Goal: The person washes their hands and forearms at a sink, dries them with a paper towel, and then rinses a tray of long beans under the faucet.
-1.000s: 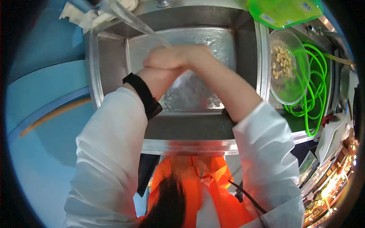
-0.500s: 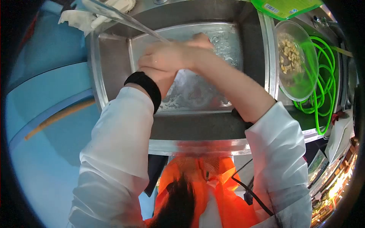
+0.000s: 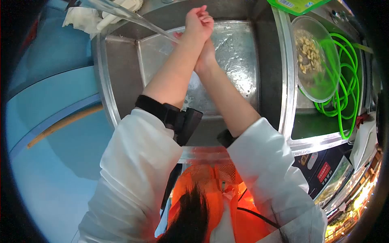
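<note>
My left hand (image 3: 199,25) is raised over the back of a wet metal sink (image 3: 239,81), its fingers curled in and nothing visible in them. Beneath and against the left wrist lies my right hand (image 3: 206,54), wrapped round it; its fingertips show on the far side and the rest of its fingers are hidden. A long, thin, shiny faucet pipe or water stream (image 3: 139,22) slants down from the upper left and ends beside the wrists. On my left forearm sits a black band with a black device (image 3: 188,123). Both white sleeves are pushed up.
Right of the sink, a clear bowl of pale pieces (image 3: 310,54) stands near a coiled green hose (image 3: 344,87). A green package (image 3: 298,5) lies at the top right. A white cloth (image 3: 81,21) rests on the upper-left rim, above a blue surface (image 3: 52,162).
Both hands were lower and overlapping, with the right on top. Now the left hand is raised farther back, and the right is round the left wrist. The view has shifted slightly.
</note>
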Available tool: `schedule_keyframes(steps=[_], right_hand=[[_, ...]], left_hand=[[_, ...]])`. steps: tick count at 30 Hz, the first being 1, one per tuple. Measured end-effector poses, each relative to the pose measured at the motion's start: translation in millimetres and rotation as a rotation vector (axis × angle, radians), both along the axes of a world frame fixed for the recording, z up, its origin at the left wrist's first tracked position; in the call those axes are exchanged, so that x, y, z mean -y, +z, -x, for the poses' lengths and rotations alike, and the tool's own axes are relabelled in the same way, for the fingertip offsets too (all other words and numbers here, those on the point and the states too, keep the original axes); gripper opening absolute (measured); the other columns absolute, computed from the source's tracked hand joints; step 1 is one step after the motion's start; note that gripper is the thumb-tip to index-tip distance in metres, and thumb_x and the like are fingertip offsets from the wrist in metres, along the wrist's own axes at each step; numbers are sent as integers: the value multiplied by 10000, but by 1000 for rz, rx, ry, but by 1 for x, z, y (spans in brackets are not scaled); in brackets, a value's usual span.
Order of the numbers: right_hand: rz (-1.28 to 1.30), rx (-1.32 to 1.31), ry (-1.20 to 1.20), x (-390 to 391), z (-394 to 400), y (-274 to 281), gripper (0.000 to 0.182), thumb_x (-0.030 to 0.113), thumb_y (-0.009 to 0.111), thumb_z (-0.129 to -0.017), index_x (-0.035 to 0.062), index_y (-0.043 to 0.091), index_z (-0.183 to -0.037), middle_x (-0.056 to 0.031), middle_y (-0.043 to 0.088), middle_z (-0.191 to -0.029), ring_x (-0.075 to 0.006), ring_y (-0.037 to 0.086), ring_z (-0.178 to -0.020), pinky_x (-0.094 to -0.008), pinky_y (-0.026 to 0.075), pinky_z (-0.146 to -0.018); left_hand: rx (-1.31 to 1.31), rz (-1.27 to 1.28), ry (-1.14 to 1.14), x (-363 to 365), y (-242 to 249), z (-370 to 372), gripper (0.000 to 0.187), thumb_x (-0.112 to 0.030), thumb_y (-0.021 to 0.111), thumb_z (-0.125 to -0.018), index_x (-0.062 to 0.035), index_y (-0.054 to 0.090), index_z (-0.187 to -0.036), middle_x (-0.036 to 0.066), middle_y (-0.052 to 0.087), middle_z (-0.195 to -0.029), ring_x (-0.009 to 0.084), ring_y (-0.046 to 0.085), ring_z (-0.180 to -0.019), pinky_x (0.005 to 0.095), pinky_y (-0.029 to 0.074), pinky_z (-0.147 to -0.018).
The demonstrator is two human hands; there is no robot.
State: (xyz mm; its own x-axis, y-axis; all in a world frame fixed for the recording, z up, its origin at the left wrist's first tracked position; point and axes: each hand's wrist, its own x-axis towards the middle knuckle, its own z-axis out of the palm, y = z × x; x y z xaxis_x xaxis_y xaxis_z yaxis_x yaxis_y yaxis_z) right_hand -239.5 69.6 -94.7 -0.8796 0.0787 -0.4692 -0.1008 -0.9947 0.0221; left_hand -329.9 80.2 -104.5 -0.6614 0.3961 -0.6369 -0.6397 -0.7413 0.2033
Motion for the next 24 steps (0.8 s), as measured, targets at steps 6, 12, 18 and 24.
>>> schedule_keyframes(steps=[6, 12, 18, 24], right_hand=[[432, -493, 220, 18, -19, 37, 368, 336, 359, -914, 1, 505, -959, -157, 565, -945, -278, 555, -880, -446, 451, -865], [458, -431, 380, 21, -33, 78, 437, 337, 358, -905, -55, 510, -1027, -199, 558, -1071, -324, 524, -1032, -474, 372, -967], [257, 199, 376, -6, -21, 111, 578, 448, 286, -915, -22, 466, -1201, -205, 465, -1268, -296, 448, -1185, -464, 269, -1044], [157, 207, 334, -71, -9, 84, 582, 483, 235, -923, 49, 380, -1282, -169, 431, -1294, -275, 393, -1235, -461, 216, -1068]], left_hand=[[-675, 556, -663, -23, 33, -6, 164, -153, 514, -825, -6, 588, -825, -3, 452, -596, 71, 357, -436, 215, 287, -395], [-2057, 1356, -1289, -24, 38, -6, 175, -207, 535, -784, -62, 604, -714, 105, 611, -752, 302, 599, -678, 398, 476, -607], [-2544, 1264, -1202, -29, 49, -2, 133, -177, 514, -807, -70, 566, -747, 89, 608, -771, 310, 607, -708, 429, 498, -621], [-2168, 1212, -1030, 19, 52, -4, 147, -183, 497, -833, -94, 607, -873, 57, 623, -821, 264, 588, -643, 324, 498, -608]])
